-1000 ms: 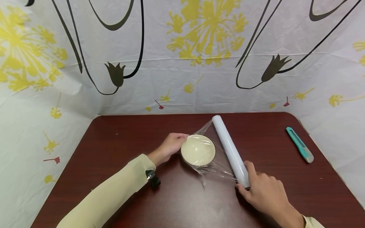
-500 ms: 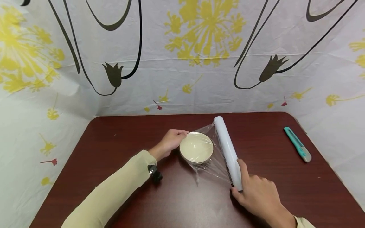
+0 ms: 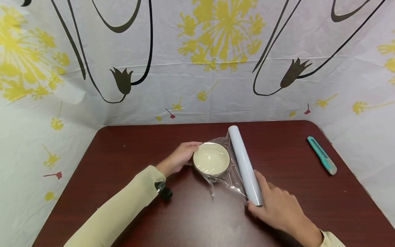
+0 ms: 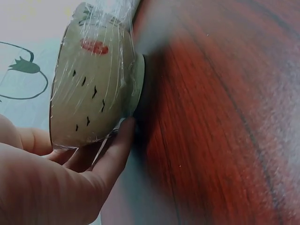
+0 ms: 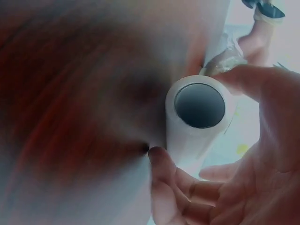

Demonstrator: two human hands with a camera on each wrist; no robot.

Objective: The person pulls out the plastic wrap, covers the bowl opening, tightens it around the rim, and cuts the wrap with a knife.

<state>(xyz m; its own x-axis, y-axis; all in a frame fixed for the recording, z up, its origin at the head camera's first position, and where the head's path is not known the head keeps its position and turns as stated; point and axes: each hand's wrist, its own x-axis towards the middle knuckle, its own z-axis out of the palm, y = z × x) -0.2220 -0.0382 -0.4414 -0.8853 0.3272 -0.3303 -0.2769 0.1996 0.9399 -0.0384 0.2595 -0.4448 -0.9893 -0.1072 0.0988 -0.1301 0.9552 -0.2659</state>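
A cream bowl [image 3: 211,159] sits near the table's middle, with clear cling film over its top. In the left wrist view the bowl [image 4: 89,93] shows small black marks and a red patch under wrinkled film. My left hand [image 3: 180,157] grips its left side, thumb by the rim and fingers low near the foot. Right of the bowl lies a white roll of cling film [image 3: 245,164], slanting toward me. My right hand [image 3: 282,207] holds its near end between thumb and fingers. The roll's hollow core [image 5: 200,106] faces the right wrist camera. Loose film [image 3: 232,178] joins bowl and roll.
A teal box cutter [image 3: 322,155] lies near the right edge of the dark red wooden table [image 3: 203,219]. Behind the table hangs a white sheet [image 3: 154,106] with yellow and dark flower prints.
The roll and my right hand have shifted slightly left, nearer the bowl. The film between bowl and roll hangs slacker and more crumpled than before. My left hand stays at the bowl.
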